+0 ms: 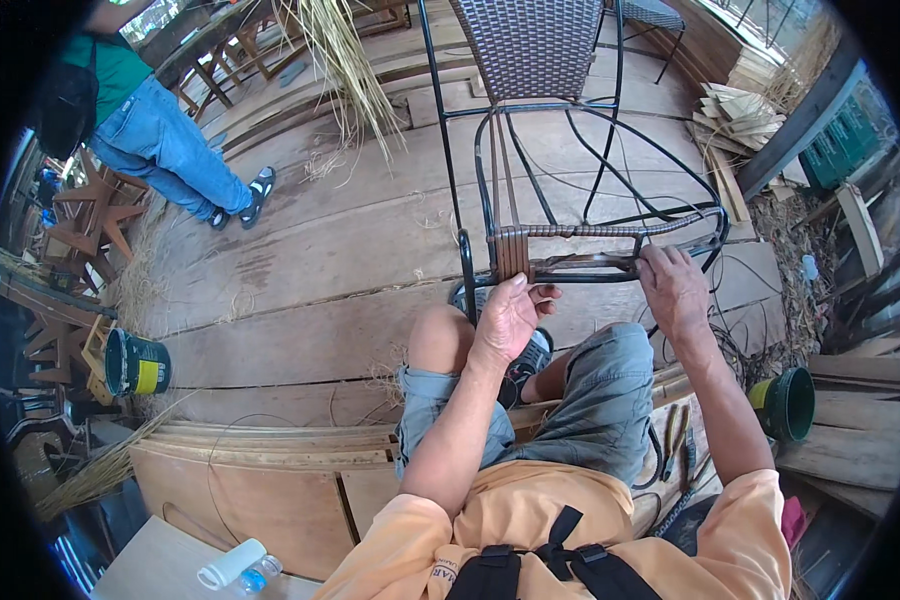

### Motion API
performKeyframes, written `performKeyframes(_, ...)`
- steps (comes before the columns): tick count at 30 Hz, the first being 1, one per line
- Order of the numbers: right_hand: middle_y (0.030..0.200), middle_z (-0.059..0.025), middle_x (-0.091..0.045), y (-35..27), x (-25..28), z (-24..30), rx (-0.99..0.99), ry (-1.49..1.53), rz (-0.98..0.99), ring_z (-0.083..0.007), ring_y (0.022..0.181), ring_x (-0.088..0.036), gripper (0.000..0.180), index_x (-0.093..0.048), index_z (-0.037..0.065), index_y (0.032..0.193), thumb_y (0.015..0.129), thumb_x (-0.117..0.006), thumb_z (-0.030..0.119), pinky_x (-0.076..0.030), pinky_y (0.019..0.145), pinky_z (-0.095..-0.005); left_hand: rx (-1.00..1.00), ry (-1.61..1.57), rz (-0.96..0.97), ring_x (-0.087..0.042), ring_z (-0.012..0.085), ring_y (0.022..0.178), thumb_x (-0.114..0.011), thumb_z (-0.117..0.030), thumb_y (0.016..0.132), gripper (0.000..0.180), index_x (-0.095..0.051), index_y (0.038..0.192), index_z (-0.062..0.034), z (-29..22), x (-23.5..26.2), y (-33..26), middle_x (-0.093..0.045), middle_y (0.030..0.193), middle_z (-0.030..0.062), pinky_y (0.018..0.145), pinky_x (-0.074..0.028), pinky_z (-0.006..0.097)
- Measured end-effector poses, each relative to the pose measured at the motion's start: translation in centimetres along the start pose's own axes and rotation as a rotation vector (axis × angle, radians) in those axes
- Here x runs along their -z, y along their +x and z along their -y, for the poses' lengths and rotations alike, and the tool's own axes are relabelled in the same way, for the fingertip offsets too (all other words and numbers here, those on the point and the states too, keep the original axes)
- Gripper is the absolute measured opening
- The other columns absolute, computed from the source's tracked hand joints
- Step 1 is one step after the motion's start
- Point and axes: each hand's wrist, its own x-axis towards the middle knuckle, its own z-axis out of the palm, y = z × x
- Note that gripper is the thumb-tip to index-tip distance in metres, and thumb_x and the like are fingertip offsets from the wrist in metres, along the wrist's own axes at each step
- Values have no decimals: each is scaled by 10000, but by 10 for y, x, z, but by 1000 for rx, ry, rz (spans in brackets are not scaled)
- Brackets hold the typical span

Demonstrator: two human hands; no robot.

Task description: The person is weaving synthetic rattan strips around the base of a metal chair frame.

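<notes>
A black metal chair frame (467, 270) stands before me, its backrest (532, 50) woven in grey-brown strips. Its seat is mostly bare tubing, and the upper front rail (590, 231) is wrapped in brown. Side by side at the front left, several brown wicker strips (512, 256) stretch over the rails. My left hand (510, 318) is closed at their lower end, thumb against them and fingers curled. At the front right corner, my right hand (674, 288) is closed round a brown strand (590, 262) running between the two front rails; its fingertips are partly hidden.
Loose dark strands (740, 340) trail on the right. Pliers (676, 430) and other tools lie beside my right thigh. Green buckets stand at right (785, 402) and left (135, 362). Another person (170, 150) stands at the far left near hanging pale fibres (340, 60).
</notes>
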Motion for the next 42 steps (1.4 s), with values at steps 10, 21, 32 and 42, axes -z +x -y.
performKeyframes(10, 968, -127, -579, -15, -3, 64, 177, 364, 157, -279, 874, -575, 320, -493, 28, 1081, 792, -603, 111, -445, 824, -376, -1, 22, -19, -601, 214, 884, -546, -302, 823, 356, -563, 1062, -39, -6, -12, 0, -626, 975, 93, 773, -467, 347)
performKeyframes(21, 783, -92, -578, -2, -11, 39, 160, 588, -89, -252, 695, -579, 139, -569, 74, 972, 838, -561, 108, -460, 607, -347, 44, -26, -12, -577, 202, 722, -555, -300, 832, 249, -581, 901, -62, -4, 0, 1, -611, 760, 71, 661, -446, 320)
performKeyframes(32, 872, -57, -503, 14, -7, 24, 494, 13, -4, -229, 864, -505, 189, -586, 103, 887, 709, -524, 88, -399, 691, -341, 67, 30, -61, -569, 209, 720, -562, -336, 822, 302, -566, 891, -42, -5, -2, -3, -604, 745, 120, 666, -430, 320)
performKeyframes(42, 891, -93, -593, 15, -21, 48, 228, -50, 68, -255, 895, -559, 156, -614, 71, 841, 738, -518, 138, -394, 753, -414, -55, 234, -82, -571, 173, 737, -503, -544, 836, 505, -544, 1008, -71, -6, -19, 9, -598, 826, 51, 617, -433, 299)
